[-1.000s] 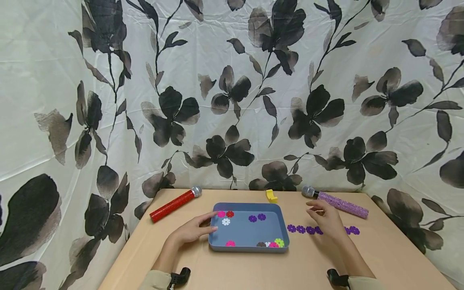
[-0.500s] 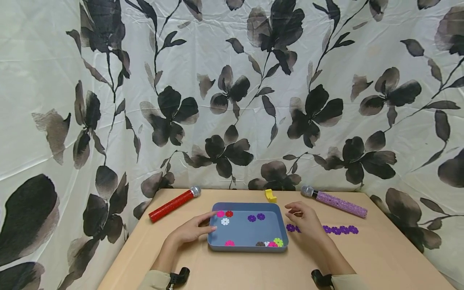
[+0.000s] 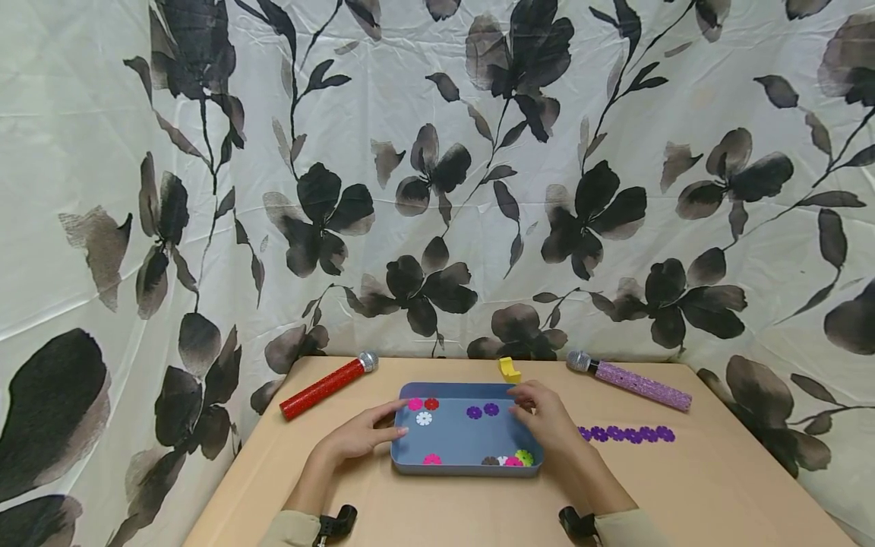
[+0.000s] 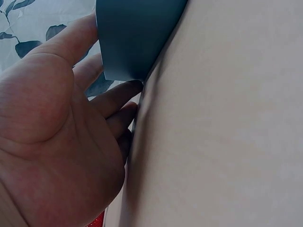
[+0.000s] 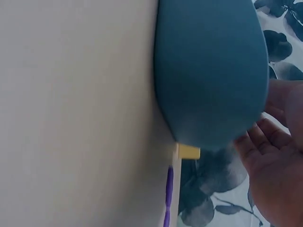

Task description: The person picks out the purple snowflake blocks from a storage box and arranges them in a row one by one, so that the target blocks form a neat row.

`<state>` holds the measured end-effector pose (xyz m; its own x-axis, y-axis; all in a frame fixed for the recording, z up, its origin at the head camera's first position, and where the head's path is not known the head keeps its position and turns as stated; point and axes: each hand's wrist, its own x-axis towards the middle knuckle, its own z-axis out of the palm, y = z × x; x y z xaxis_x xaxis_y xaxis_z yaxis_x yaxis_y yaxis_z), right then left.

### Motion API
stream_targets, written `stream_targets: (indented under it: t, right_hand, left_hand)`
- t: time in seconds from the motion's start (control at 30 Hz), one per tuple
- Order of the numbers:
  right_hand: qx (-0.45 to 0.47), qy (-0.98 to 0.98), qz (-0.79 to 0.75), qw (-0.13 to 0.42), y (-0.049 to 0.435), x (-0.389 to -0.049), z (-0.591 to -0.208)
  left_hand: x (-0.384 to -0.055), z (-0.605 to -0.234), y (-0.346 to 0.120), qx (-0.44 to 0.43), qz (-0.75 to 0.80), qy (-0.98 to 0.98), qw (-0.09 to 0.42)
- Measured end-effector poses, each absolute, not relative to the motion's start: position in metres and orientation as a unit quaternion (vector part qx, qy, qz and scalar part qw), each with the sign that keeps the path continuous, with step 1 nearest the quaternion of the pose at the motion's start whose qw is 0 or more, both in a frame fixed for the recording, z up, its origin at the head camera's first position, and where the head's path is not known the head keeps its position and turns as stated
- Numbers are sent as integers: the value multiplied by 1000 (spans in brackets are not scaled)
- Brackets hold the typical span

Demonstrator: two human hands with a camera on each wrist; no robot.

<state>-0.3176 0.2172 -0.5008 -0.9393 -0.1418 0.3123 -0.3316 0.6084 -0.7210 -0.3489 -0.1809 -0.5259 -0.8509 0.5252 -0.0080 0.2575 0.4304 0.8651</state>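
Observation:
A blue-grey tray (image 3: 451, 434) lies between both hands on the table. My left hand (image 3: 352, 439) rests at its left rim, thumb and index finger on the edge, the rest lying outside the wall. Over the right rim reaches my right hand (image 3: 547, 418), fingers loosely bent with nothing visible in them, close to two purple flower pieces (image 3: 491, 409). Pink (image 3: 415, 404), red (image 3: 431, 404) and white flower pieces (image 3: 424, 418) lie at the tray's back left. Several more, including a lime one (image 3: 524, 457), sit along its front. A row of purple flowers (image 3: 632, 435) extends rightward, its left end hidden behind my right hand.
A red glittery microphone (image 3: 324, 389) lies at the back left of the wooden table (image 3: 478, 513), a lilac one (image 3: 639, 385) at the back right. Behind the tray stands a small yellow piece (image 3: 509, 370). A floral cloth (image 3: 437, 228) hangs behind the table.
My right hand has moved left from above the purple row to over the tray's right rim, uncovering the row's right part. My left hand and the tray pieces have stayed put.

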Motion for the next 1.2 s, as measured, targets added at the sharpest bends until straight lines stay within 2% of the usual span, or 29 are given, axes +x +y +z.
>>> stream_targets:
  t: [0.3, 0.77, 1.0, 1.2]
  right_hand:
    - [142, -903, 385, 126, 187, -322, -503]
    - [155, -894, 408, 97, 161, -329, -514]
    - [136, -907, 386, 93, 152, -332, -518]
    - [162, -919, 349, 85, 152, -332, -523]
  left_hand:
    - [-349, -525, -182, 236, 479, 834, 139]
    - [-349, -526, -182, 231, 482, 833, 145]
    - [-349, -526, -181, 235, 482, 832, 145]
    - [-349, -527, -182, 235, 481, 832, 144]
